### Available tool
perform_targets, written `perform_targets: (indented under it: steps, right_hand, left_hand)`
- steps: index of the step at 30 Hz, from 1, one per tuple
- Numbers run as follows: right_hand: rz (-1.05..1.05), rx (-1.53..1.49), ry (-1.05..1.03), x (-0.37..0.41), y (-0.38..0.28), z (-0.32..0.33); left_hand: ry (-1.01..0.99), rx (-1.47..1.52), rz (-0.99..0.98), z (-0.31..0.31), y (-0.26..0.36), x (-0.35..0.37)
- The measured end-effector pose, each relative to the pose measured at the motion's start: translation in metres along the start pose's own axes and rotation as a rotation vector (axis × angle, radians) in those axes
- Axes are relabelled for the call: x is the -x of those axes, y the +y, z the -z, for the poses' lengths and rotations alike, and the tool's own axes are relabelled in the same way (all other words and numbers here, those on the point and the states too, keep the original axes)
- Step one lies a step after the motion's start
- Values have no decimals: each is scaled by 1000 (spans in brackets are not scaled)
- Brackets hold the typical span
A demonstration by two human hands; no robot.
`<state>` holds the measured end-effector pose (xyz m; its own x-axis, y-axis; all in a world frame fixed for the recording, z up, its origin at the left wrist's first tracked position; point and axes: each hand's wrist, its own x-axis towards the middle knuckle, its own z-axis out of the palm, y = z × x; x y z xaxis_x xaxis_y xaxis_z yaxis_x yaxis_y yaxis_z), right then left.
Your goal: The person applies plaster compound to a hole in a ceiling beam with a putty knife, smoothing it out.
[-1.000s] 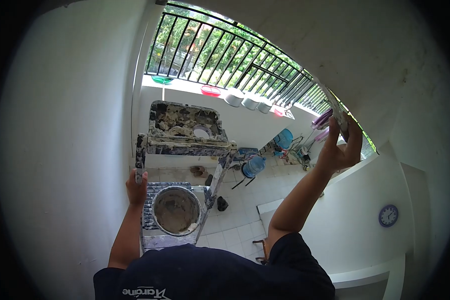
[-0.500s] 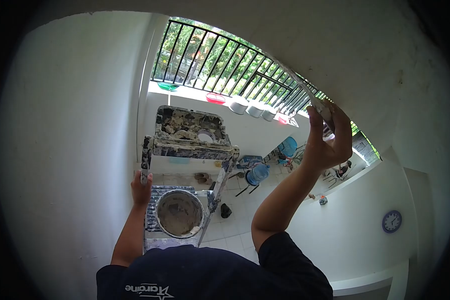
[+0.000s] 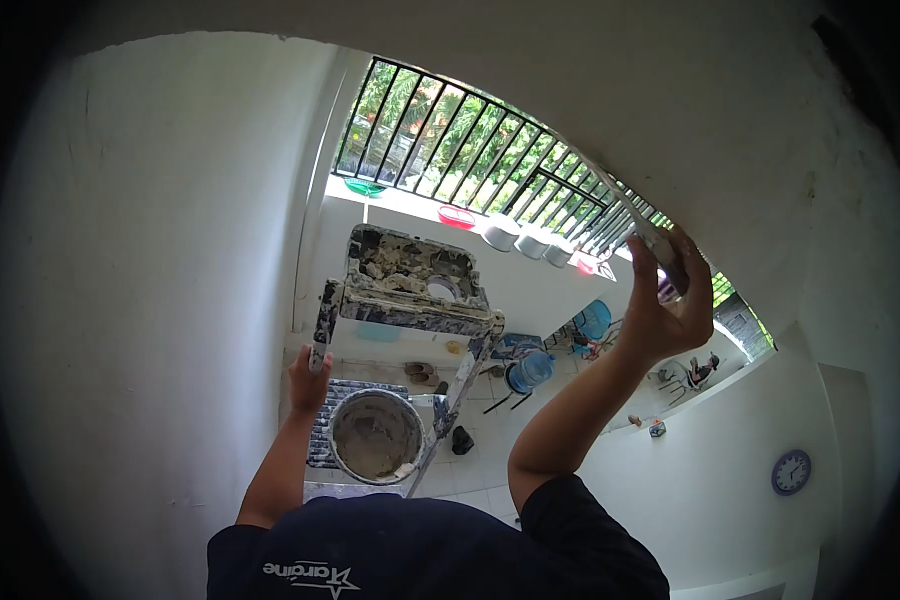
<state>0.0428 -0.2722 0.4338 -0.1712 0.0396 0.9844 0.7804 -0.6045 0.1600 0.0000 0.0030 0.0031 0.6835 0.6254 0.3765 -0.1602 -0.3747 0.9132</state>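
My right hand (image 3: 675,300) is raised at the upper right, with fingers and thumb closed around a trowel (image 3: 632,212). Its long, thin blade appears nearly edge-on, close along the white ceiling surface (image 3: 710,120); whether it touches is hard to tell. Lower left, my left hand (image 3: 311,378) grips the side rail of a stepladder (image 3: 326,315) that is splattered with dried plaster. A round bucket (image 3: 377,436) with grey-brown paste inside stands on a ladder step, right of my left forearm. The ladder's top tray (image 3: 415,265) is crusted with plaster and has a round hole.
A white wall (image 3: 170,270) rises close on my left. Black railings (image 3: 470,140) run behind a ledge with basins and pots (image 3: 532,242). Below are a blue water jug (image 3: 532,371), shoes (image 3: 420,373) and a seated person (image 3: 705,372). A clock (image 3: 791,472) hangs at right.
My view has shifted, so the ladder, bucket and railings appear further right and lower. Both hands keep their grips, and the trowel stays near the ceiling.
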Motion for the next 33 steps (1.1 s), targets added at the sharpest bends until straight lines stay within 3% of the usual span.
perform_targets:
  steps: [10, 14, 18, 22, 25, 30, 33]
  right_hand:
    - [37, -178, 47, -3, -29, -25]
    - [33, -33, 21, -1, -15, -8]
    - [85, -115, 33, -9, -50, -35]
    - [-64, -249, 64, -15, -93, -58]
    - [-106, -207, 104, -9, -80, -53]
    - [87, -206, 119, -10, -103, -81]
    - [54, -245, 116, -10, -114, -91]
  left_hand:
    - [-7, -11, 16, 1, -2, 0]
    - [-8, 37, -9, 4, 2, 1]
    - [-11, 3, 17, 1, -4, 1]
    - [-16, 3, 36, 2, -2, 0]
    - [-19, 16, 39, 3, -3, 1]
    - [-24, 22, 32, 3, -4, 1]
    - [-39, 35, 57, 4, -3, 1]
